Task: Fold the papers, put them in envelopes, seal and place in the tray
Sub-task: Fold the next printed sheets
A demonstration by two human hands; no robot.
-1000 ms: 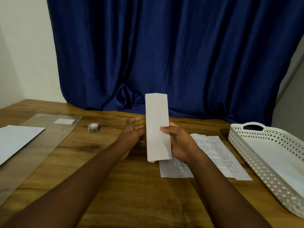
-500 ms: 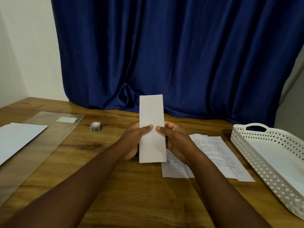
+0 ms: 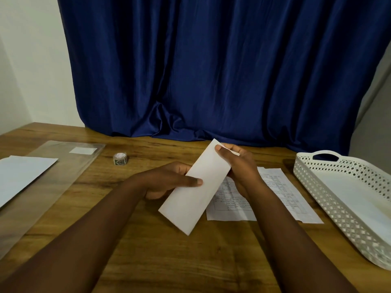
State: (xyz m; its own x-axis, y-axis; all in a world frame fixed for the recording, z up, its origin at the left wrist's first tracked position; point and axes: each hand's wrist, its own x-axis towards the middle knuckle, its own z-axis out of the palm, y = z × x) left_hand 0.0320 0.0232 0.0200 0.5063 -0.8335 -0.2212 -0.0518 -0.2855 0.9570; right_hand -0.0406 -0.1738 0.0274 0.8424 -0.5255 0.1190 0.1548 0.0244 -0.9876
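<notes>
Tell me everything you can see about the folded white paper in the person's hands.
The folded paper is a long, narrow white strip, plain on the side facing the camera, with crisp straight edges. It looks like ordinary thin office paper. It is held above the wooden table, tilted diagonally, its far end up to the right and its near corner down toward the camera. The left hand grips its left edge, thumb on top. The right hand pinches its far end, where separate layers show. Its lower right edge overlaps the view of a printed sheet.
</notes>
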